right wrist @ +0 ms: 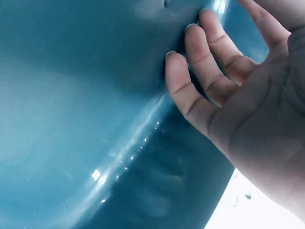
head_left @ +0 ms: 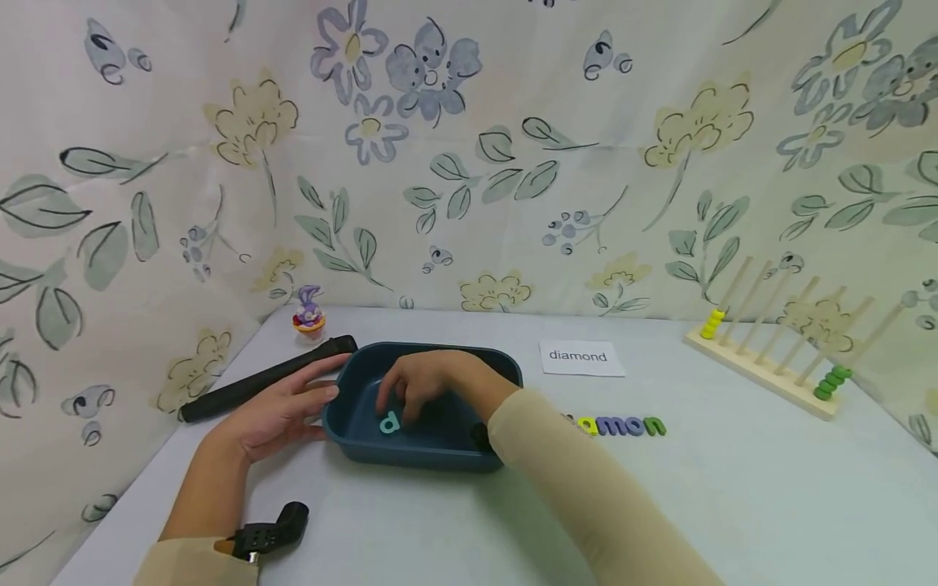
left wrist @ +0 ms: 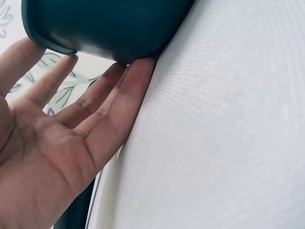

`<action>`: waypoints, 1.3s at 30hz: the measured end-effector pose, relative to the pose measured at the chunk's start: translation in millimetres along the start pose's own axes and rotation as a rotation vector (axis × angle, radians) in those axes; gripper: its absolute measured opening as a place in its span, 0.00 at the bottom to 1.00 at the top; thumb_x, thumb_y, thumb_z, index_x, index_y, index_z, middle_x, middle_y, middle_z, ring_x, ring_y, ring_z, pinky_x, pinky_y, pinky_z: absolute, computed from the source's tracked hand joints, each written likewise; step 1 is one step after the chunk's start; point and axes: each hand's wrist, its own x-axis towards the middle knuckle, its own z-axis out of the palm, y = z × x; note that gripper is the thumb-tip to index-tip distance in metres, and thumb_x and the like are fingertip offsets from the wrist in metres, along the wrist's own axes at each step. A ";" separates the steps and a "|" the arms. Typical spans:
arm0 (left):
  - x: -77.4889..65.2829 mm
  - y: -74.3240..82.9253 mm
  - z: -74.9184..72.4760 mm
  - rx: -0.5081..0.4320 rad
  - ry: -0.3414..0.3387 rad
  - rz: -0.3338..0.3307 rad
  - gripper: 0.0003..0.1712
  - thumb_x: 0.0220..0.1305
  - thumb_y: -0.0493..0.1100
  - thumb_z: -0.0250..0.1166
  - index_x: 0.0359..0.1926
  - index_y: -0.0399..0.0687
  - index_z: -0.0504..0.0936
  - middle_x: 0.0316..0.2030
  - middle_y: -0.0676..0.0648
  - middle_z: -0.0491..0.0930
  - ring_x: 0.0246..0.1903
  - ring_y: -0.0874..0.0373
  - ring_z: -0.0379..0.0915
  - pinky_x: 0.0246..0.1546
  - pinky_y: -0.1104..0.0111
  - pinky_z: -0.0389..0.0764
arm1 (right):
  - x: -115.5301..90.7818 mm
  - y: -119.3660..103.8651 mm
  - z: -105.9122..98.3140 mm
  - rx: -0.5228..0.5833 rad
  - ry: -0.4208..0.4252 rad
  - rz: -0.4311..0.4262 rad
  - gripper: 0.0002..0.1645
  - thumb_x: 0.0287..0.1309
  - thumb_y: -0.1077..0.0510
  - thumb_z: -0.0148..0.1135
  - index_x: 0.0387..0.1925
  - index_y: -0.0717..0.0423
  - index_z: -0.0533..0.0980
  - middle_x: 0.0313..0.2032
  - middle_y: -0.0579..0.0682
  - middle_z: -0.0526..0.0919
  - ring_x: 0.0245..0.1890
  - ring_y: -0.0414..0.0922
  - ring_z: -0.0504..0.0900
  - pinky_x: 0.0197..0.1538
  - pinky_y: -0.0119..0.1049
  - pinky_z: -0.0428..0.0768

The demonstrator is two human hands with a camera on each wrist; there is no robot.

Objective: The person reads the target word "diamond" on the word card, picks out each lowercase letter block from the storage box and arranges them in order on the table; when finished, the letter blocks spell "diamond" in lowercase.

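Note:
A dark blue plastic bin [head_left: 425, 457] stands on the white table. My left hand [head_left: 282, 411] rests its fairly straight fingertips against the bin's left end; the left wrist view shows these fingertips [left wrist: 143, 64] at the outer wall, low by the table. My right hand [head_left: 421, 381] reaches down inside, index finger and thumb apart on either side of a small teal letter d [head_left: 389, 422]. In the right wrist view its other fingers [right wrist: 178, 76] curve loosely over the bin floor, and the letter is out of sight there. The right forearm covers the bin's right part.
A card reading "diamond" [head_left: 582, 358] lies behind a row of colored letters [head_left: 623, 426], partly hidden by the right sleeve. A bead stand [head_left: 762, 370] is at the right. A black cylinder [head_left: 267, 378] and a purple bunny figurine [head_left: 309, 313] stand left of the bin.

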 end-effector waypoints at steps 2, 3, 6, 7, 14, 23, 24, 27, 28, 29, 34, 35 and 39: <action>-0.8 0.8 -0.7 0.002 -0.003 0.004 0.40 0.78 0.50 0.58 0.83 0.62 0.51 0.81 0.37 0.51 0.75 0.37 0.58 0.61 0.45 0.79 | 1.6 -2.2 1.7 -0.024 0.007 -0.008 0.21 0.57 0.62 0.76 0.50 0.38 0.85 0.42 0.46 0.80 0.42 0.42 0.76 0.44 0.34 0.75; -1.0 1.1 -1.0 0.002 -0.006 0.006 0.40 0.78 0.50 0.58 0.83 0.62 0.51 0.81 0.37 0.52 0.75 0.38 0.59 0.61 0.45 0.79 | 2.2 -3.1 2.3 -0.038 0.011 -0.011 0.21 0.57 0.61 0.76 0.50 0.38 0.85 0.42 0.46 0.79 0.42 0.42 0.76 0.43 0.34 0.75; -1.3 1.6 -2.1 0.005 -0.008 0.010 0.39 0.78 0.50 0.58 0.83 0.63 0.51 0.80 0.37 0.52 0.73 0.41 0.62 0.61 0.46 0.79 | 3.1 -5.2 3.6 -0.065 0.021 -0.018 0.20 0.57 0.61 0.77 0.48 0.39 0.84 0.42 0.45 0.80 0.42 0.42 0.76 0.43 0.33 0.75; -1.2 1.6 -2.6 0.004 -0.009 0.010 0.39 0.78 0.50 0.58 0.83 0.63 0.52 0.80 0.38 0.52 0.73 0.41 0.62 0.61 0.46 0.80 | 3.3 -5.8 3.8 -0.070 0.023 -0.020 0.19 0.57 0.60 0.77 0.48 0.39 0.84 0.43 0.45 0.80 0.43 0.42 0.76 0.43 0.33 0.75; -2.4 0.4 -4.0 -0.003 -0.007 0.014 0.39 0.79 0.49 0.58 0.83 0.63 0.51 0.80 0.37 0.52 0.73 0.43 0.63 0.61 0.46 0.79 | 4.2 -9.5 5.6 -0.075 0.037 -0.008 0.16 0.58 0.60 0.76 0.46 0.39 0.83 0.42 0.45 0.80 0.42 0.42 0.76 0.43 0.34 0.75; -3.2 0.2 -4.2 -0.003 0.001 0.013 0.39 0.78 0.50 0.58 0.83 0.62 0.51 0.80 0.37 0.52 0.73 0.41 0.63 0.61 0.45 0.79 | -0.9 -5.3 3.4 -0.002 0.069 -0.032 0.09 0.61 0.60 0.72 0.42 0.45 0.83 0.38 0.45 0.82 0.40 0.42 0.77 0.43 0.33 0.75; -3.1 0.2 -4.2 -0.004 0.002 0.013 0.40 0.78 0.50 0.58 0.83 0.62 0.51 0.80 0.37 0.52 0.74 0.40 0.62 0.61 0.45 0.79 | -1.9 -3.9 2.7 0.016 0.085 -0.028 0.08 0.60 0.60 0.72 0.41 0.45 0.83 0.37 0.44 0.82 0.39 0.42 0.77 0.44 0.33 0.76; -2.8 0.1 -3.6 -0.009 0.002 0.012 0.40 0.78 0.50 0.58 0.83 0.61 0.51 0.81 0.37 0.51 0.76 0.36 0.57 0.61 0.44 0.79 | -4.3 0.9 1.1 0.065 0.128 -0.010 0.06 0.60 0.58 0.72 0.38 0.46 0.83 0.38 0.44 0.84 0.40 0.43 0.78 0.45 0.34 0.78; -2.8 -0.1 -3.4 -0.011 0.001 0.012 0.40 0.78 0.50 0.58 0.83 0.61 0.50 0.81 0.37 0.50 0.76 0.34 0.55 0.61 0.44 0.79 | -5.0 2.3 0.7 0.079 0.138 -0.003 0.06 0.60 0.58 0.72 0.38 0.47 0.83 0.38 0.44 0.84 0.40 0.43 0.78 0.45 0.34 0.78; -2.8 -0.2 -3.1 -0.013 0.002 0.010 0.40 0.78 0.50 0.58 0.83 0.61 0.50 0.81 0.37 0.50 0.77 0.33 0.53 0.61 0.44 0.78 | -5.6 3.6 0.4 0.092 0.145 0.003 0.06 0.59 0.58 0.73 0.38 0.47 0.83 0.38 0.44 0.84 0.40 0.43 0.78 0.44 0.34 0.79; -2.5 -1.0 -1.4 -0.012 0.003 0.001 0.40 0.78 0.49 0.58 0.83 0.60 0.50 0.81 0.37 0.49 0.78 0.32 0.50 0.62 0.44 0.78 | -8.5 9.8 -1.0 0.141 0.149 -0.020 0.06 0.59 0.58 0.71 0.40 0.47 0.84 0.37 0.44 0.85 0.38 0.42 0.79 0.41 0.34 0.80; -2.4 -1.0 -1.0 -0.012 0.004 0.000 0.40 0.78 0.49 0.58 0.83 0.60 0.50 0.81 0.37 0.49 0.77 0.32 0.51 0.61 0.43 0.78 | -9.2 10.9 -1.6 0.152 0.153 -0.032 0.07 0.60 0.58 0.70 0.40 0.47 0.85 0.37 0.44 0.85 0.37 0.42 0.79 0.40 0.34 0.80; -1.7 -0.3 0.1 -0.010 0.007 -0.005 0.41 0.77 0.50 0.59 0.83 0.60 0.51 0.81 0.37 0.49 0.77 0.31 0.52 0.61 0.43 0.78 | -14.0 12.2 -4.9 0.203 0.173 -0.082 0.10 0.60 0.59 0.67 0.44 0.48 0.86 0.37 0.44 0.86 0.36 0.42 0.80 0.39 0.35 0.81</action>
